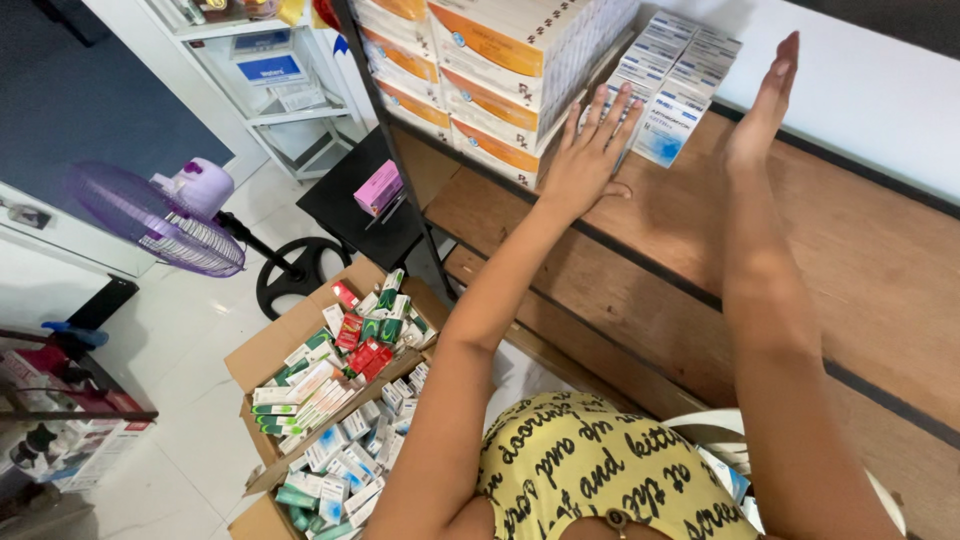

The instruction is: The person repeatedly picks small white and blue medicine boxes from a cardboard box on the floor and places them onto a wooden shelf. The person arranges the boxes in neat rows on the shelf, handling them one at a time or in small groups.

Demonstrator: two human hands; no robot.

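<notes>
White-and-blue small boxes (672, 85) stand stacked on the wooden shelf (860, 260). We press our left hand (590, 150), fingers spread, and right hand (765, 100), fingers together, flat against both sides, squaring them evenly beside the orange-striped cartons (500, 60).

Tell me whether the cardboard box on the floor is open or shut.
Open. The cardboard box has its flaps folded outward, and the small medicine packs heaped inside show from above. Neither hand touches it.

Pharmacy stockroom: shelved medicine boxes (500, 60), carton of packets (340, 400).
</notes>
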